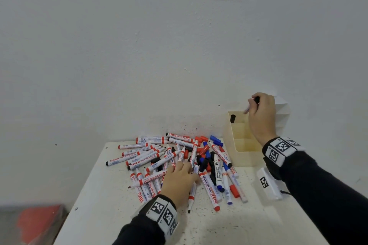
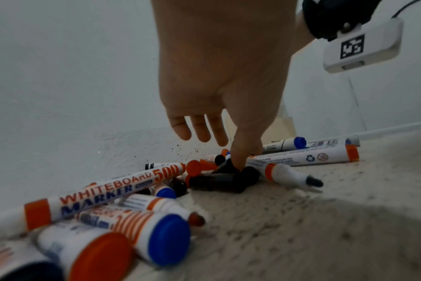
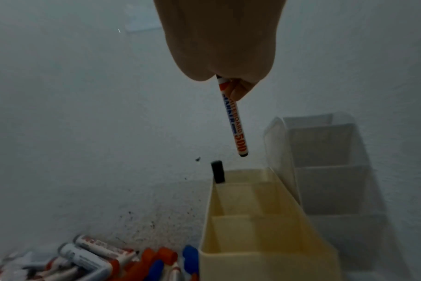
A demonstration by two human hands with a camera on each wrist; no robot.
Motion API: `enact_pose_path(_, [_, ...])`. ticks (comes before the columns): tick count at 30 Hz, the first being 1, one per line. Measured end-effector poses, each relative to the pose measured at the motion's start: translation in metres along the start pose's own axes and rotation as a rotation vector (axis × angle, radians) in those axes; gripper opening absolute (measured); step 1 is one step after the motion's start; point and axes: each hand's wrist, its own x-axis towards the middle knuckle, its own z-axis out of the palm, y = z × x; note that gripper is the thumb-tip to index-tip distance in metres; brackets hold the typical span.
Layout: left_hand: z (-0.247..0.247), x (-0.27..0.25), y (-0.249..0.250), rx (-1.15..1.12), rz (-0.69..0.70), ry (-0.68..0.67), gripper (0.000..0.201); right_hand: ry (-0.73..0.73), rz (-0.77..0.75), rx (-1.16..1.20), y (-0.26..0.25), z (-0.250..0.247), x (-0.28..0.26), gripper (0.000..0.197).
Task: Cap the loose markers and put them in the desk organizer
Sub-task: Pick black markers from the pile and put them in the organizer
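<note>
Holding 1 capped marker point(image 3: 233, 117) pinched near its top in the right hand point(image 1: 262, 114), dangling tail-down over the back compartment of the cream organizer point(image 1: 231, 146), right of center in the head view. Already 1 black-capped marker point(image 3: 218, 171) standing in that compartment's corner. Down at lower center, left hand point(image 1: 180, 182) reaching into the marker pile point(image 1: 159, 157), fingers mostly relaxed, fingertip point(image 2: 238, 161) poking at loose black caps point(image 2: 226, 180). Probably handling light, stiff and a bit slick, so rolling easily. Best gripping mid-barrel, staying off the inky tips.
</note>
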Motion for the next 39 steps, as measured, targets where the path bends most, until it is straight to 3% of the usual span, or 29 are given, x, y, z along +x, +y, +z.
enact_pose_path(5, [0.005, 0.007, -0.001, 0.110, 0.079, -0.029, 0.037, -0.147, 0.092, -0.040, 0.025, 0.020, -0.001, 0.024])
enact_pose_path(12, [0.007, 0.007, -0.004, 0.076, 0.138, -0.056, 0.040, -0.274, 0.205, -0.114, 0.047, 0.043, -0.003, 0.026])
enact_pose_path(17, [0.011, 0.009, -0.004, 0.060, 0.172, -0.047, 0.036, -0.475, 0.227, -0.149, 0.051, 0.041, -0.012, 0.039])
enact_pose_path(20, [0.012, 0.011, -0.003, 0.044, 0.200, -0.031, 0.034, -0.294, 0.240, -0.187, 0.047, 0.038, -0.019, 0.035])
enact_pose_path(23, [0.012, 0.012, -0.002, 0.022, 0.206, 0.021, 0.030, -0.135, 0.153, -0.189, 0.037, 0.037, -0.025, 0.023])
enact_pose_path(27, [0.006, 0.009, -0.001, -0.089, 0.144, 0.180, 0.035, -0.157, 0.009, -0.161, 0.017, 0.034, -0.038, 0.013])
enact_pose_path(31, [0.001, 0.012, 0.001, -0.382, -0.033, 0.398, 0.047, -0.374, -0.015, -0.110, 0.003, 0.034, -0.062, 0.014])
enact_pose_path(35, [-0.014, 0.008, -0.002, -0.883, -0.234, 0.587, 0.030, -0.875, 0.048, -0.245, 0.003, 0.045, -0.087, 0.019])
enact_pose_path(37, [-0.023, 0.004, -0.006, -1.044, -0.285, 0.587, 0.029, -1.031, -0.010, -0.376, 0.004, 0.049, -0.100, 0.023])
enact_pose_path(39, [-0.025, -0.001, -0.010, -1.124, -0.316, 0.576, 0.036, -1.085, -0.057, -0.455, 0.003, 0.052, -0.111, 0.026])
